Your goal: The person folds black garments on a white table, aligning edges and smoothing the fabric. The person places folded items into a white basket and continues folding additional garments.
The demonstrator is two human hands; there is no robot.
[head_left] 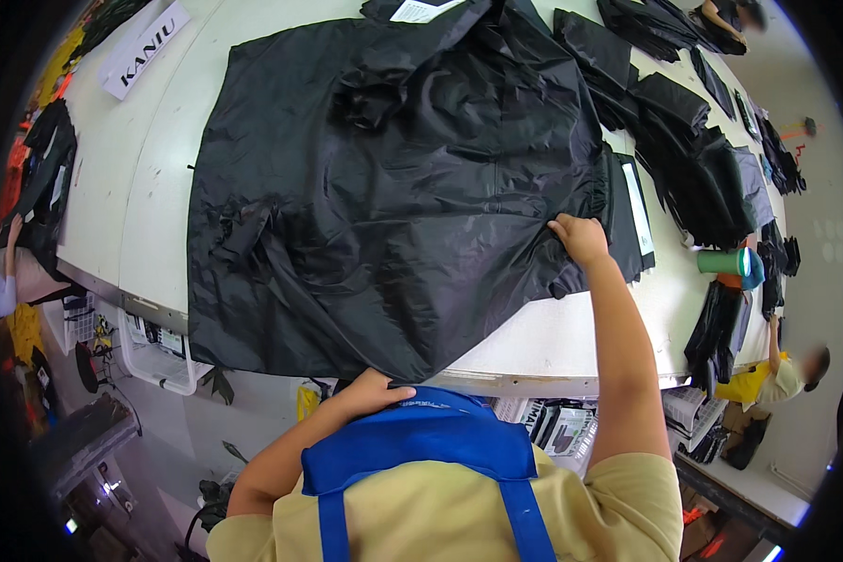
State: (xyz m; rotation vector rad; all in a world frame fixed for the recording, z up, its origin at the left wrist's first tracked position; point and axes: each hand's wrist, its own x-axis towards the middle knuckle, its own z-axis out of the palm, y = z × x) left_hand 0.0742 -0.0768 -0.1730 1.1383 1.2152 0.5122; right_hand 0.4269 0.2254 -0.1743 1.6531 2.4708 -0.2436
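A large black shiny garment (393, 187) lies spread over the white table (150, 215), its near edge hanging over the table's front. My left hand (370, 389) pinches that hanging near edge just above my blue apron. My right hand (579, 236) presses on the garment's right edge, fingers curled onto the fabric, beside a flat black packet (632, 211) with a white label.
Piles of folded black garments (693, 159) fill the table's right side. A green cylinder (726, 261) lies by them. A white label strip (145, 47) sits at the far left. A person in yellow (777, 375) stands at the right; white baskets (155, 351) hang under the table.
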